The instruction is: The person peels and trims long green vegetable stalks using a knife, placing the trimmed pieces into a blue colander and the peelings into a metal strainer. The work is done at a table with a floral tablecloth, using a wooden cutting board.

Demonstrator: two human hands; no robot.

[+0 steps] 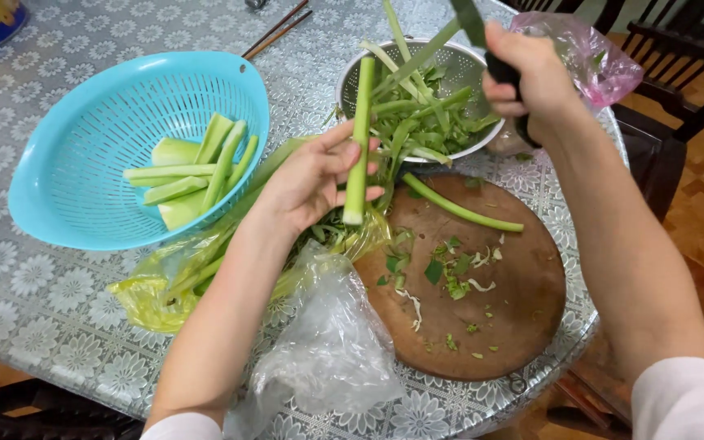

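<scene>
My left hand [313,181] grips a long pale green stalk [359,134], held upright above the near edge of a round wooden cutting board [515,310]. My right hand [531,77] is closed on the black handle of a knife [473,20], whose blade points up and away over a metal colander [470,69] full of green stems and trimmings. One thin green stem [459,208] lies across the top of the board, with small leaf scraps scattered below it.
A turquoise plastic colander [75,187] at the left holds several cut stalk pieces. Yellow [144,297] and clear [327,350] plastic bags lie near the table's front. A pink bag [605,65] sits at the right edge, chopsticks [275,31] at the back, dark chairs beyond.
</scene>
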